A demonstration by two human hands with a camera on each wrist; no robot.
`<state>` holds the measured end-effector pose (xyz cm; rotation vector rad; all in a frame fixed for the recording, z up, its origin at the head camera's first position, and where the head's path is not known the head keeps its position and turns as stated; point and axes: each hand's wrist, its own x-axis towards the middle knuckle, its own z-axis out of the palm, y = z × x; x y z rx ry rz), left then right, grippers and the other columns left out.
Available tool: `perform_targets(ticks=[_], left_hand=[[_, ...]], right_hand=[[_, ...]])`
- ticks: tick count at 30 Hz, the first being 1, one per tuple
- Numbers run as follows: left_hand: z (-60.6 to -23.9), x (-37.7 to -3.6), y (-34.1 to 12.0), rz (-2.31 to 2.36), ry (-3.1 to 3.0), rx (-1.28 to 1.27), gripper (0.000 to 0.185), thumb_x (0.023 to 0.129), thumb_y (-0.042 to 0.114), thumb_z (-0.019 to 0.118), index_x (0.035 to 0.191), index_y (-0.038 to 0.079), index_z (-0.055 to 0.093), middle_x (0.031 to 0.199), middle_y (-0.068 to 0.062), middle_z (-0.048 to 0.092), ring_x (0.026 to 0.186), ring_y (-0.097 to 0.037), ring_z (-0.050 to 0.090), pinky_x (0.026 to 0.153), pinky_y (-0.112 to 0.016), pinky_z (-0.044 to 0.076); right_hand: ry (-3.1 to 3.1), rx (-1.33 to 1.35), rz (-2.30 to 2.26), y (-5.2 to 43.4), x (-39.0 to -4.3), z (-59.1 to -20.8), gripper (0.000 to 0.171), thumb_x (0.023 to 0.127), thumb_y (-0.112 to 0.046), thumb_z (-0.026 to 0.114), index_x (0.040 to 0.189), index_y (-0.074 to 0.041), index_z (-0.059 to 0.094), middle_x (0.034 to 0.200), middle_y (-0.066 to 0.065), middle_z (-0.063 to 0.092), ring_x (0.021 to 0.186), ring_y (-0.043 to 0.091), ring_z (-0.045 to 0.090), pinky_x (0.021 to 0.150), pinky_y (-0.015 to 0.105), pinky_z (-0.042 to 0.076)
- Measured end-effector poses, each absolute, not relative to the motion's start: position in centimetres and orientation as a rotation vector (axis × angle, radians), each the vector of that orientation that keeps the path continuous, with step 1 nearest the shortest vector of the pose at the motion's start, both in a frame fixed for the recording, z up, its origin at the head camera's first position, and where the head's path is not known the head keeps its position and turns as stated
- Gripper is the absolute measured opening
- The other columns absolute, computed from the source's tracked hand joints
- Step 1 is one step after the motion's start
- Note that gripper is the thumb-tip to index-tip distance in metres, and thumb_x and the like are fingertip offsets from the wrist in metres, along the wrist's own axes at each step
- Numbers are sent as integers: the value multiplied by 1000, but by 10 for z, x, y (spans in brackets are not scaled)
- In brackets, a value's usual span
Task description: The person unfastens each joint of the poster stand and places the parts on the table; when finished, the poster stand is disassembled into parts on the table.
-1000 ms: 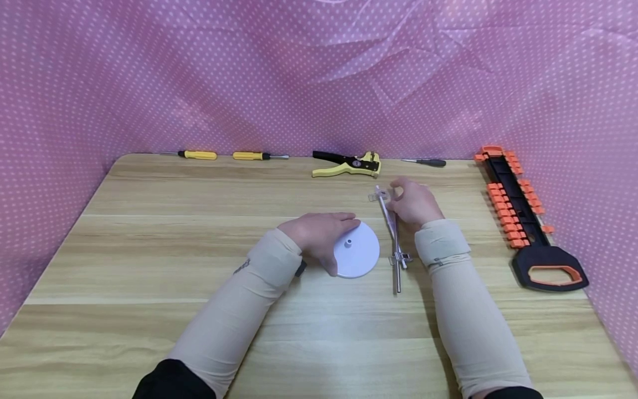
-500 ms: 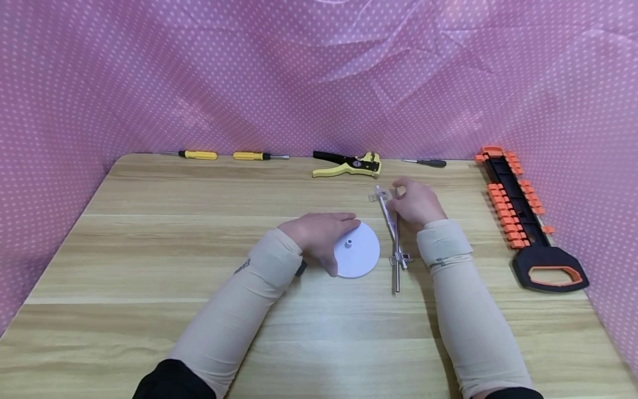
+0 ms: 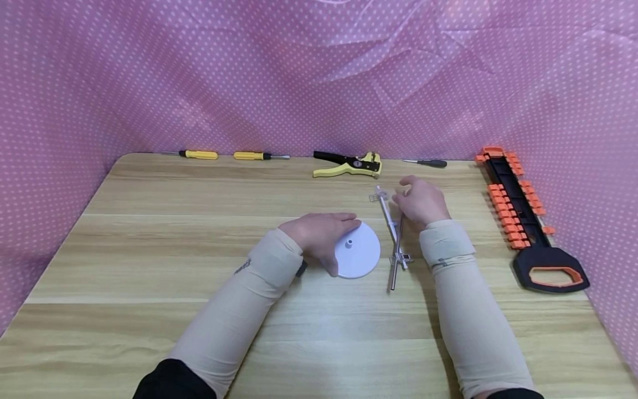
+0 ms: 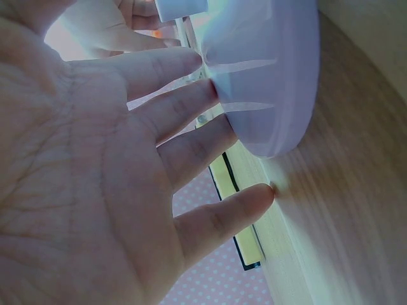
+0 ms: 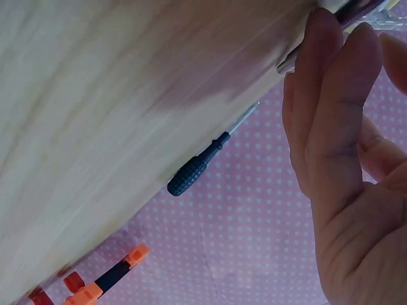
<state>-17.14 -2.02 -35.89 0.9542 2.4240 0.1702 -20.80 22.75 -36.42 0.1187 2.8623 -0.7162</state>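
Note:
A white round disc [image 3: 358,259] with a short peg in its middle lies on the table. My left hand [image 3: 321,237] spans its left side, thumb at the near rim and fingers at the far rim. In the left wrist view those fingers [image 4: 191,143] are straight and spread, several tips against the disc. My right hand [image 3: 422,202] pinches the upper end of a metal rod [image 3: 394,278]; in the right wrist view the rod [image 5: 359,11] shows beside the fingertips. A thin white rod [image 3: 385,211] with clear clips at its ends lies beside the metal rod, crossing it near the lower clip [image 3: 400,258].
Along the back edge lie two yellow-handled screwdrivers [image 3: 201,155], a yellow and black wire stripper [image 3: 348,164] and a small black-handled screwdriver [image 3: 432,163]. A black rack with orange clips [image 3: 515,199] stands at the right. A pink dotted cloth [image 3: 299,77] hangs behind.
My right hand has shifted slightly right, carrying the metal rod's upper end with it, while its lower end has swung a little left. The left hand and the disc stay in place.

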Motion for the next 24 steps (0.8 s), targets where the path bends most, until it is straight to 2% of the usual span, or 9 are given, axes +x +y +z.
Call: perform_targets(ticks=[24], left_hand=[[-358, -172, -20, 179, 2418, 955, 121, 75, 36, 97, 170, 15, 25, 178, -6, 22, 163, -26, 26, 132, -42, 28]], right_hand=[[2869, 141, -729, 228, -206, -358, 53, 105, -28, 61, 152, -6, 54, 135, 26, 67, 123, 46, 63, 109, 63, 48]])
